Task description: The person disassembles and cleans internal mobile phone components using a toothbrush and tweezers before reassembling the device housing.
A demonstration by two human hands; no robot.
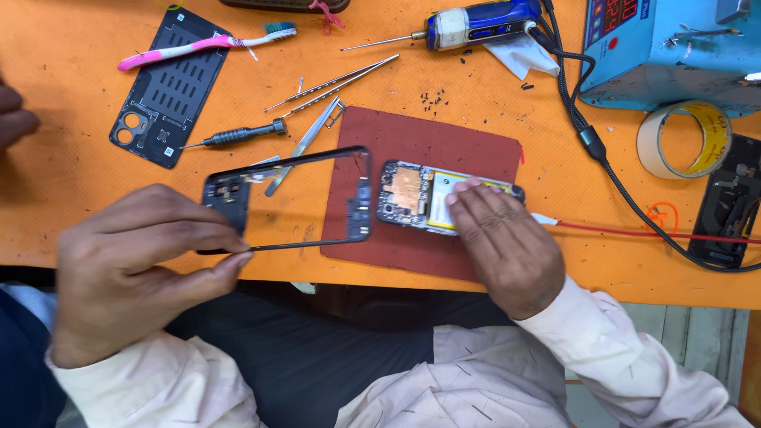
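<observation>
Red-lit display (620, 11) on blue box (674, 55), seemingly rectangular.

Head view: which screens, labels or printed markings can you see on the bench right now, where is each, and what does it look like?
Digital display: top right, on the blue box's front face, a dark panel with red glowing digits.
Tape roll: right of the mat, below the blue box, a cream ring with yellow inner lining bearing dark print.
Orange table: a small red pen-drawn circle near the red wire.
Opened phone: under the right hand; no screen shows.
</observation>
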